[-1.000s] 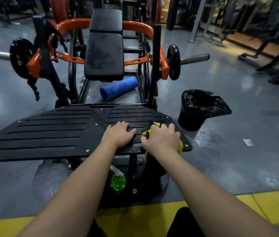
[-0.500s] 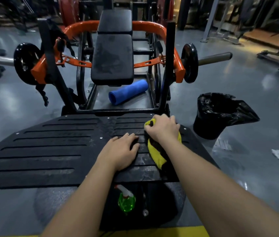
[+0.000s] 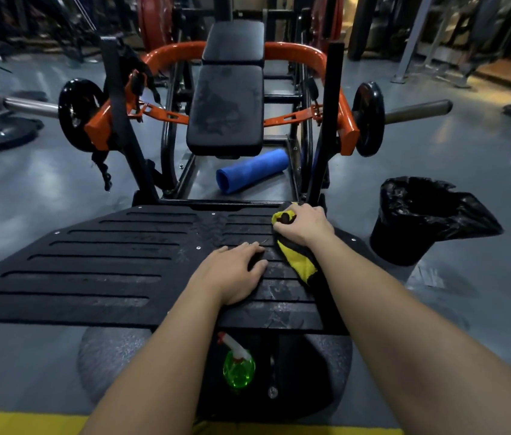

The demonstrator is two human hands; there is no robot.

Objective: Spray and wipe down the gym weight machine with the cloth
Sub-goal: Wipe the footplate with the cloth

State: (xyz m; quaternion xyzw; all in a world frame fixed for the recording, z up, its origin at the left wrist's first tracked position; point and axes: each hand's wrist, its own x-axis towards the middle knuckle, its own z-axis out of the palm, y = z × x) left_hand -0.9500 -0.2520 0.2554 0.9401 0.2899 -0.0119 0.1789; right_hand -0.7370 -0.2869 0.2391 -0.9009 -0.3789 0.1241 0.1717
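Right hand (image 3: 302, 226): fingers curled tight round the yellow cloth (image 3: 298, 262), up at the far right corner of the black footplate (image 3: 106, 262).
Left hand (image 3: 235, 274): flat, fingers relaxed, resting on the plate just beside the cloth.
Spray bottle (image 3: 238, 368): green, below the plate's near edge.
Bin (image 3: 420, 221): black-bagged, off right.

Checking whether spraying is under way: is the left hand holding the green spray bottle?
No, the left hand rests on the black footplate; the spray bottle sits below it.

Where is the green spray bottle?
Low in the head view, near the middle, the spray bottle sits below the near edge of the black footplate.
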